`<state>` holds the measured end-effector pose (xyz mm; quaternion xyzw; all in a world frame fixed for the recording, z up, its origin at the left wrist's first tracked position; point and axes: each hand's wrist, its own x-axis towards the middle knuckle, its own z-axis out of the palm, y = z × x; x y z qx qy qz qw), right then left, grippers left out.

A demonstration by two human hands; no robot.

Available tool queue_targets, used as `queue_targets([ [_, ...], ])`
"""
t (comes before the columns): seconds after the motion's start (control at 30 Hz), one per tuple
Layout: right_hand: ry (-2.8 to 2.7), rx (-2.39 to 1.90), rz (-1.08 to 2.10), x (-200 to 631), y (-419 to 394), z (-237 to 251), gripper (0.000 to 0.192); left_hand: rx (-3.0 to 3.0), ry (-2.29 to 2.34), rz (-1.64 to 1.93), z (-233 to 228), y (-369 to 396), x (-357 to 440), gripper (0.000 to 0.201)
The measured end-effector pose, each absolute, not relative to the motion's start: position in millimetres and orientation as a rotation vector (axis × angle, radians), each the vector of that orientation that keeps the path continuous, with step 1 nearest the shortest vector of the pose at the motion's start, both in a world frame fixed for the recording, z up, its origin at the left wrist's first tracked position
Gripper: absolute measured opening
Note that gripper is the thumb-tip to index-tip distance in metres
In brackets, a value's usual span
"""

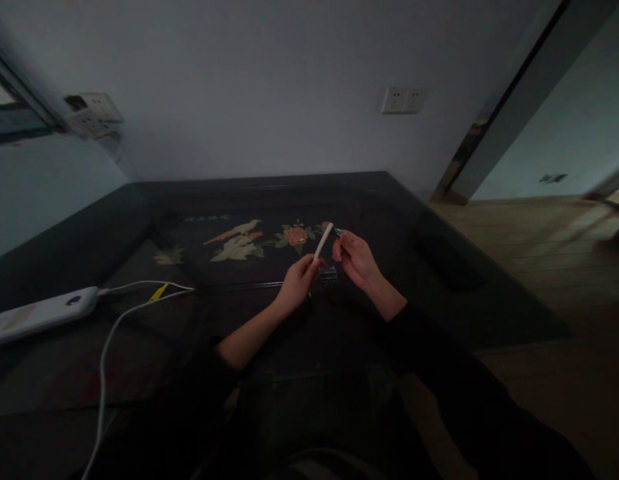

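My left hand [298, 283] pinches the low end of a white stick [323, 242], tilted up over the far-mid table [439, 313], right hand [353, 257] nips a small green bit [338, 232] at its tip, w/ both grips thin, so I reckon either could slip & drop.

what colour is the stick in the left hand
White; the stick in the left hand shows best in the head view.
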<state>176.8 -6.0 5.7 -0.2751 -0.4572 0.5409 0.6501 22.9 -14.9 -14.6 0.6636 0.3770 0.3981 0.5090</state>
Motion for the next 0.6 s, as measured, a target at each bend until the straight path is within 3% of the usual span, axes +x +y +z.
queue_targets([
  [0.6,-1.019,-0.645,1.247,176.9,-6.5,6.3,0.034,1.696,0.945,0.969,-16.2,-8.4,19.8,0.029],
])
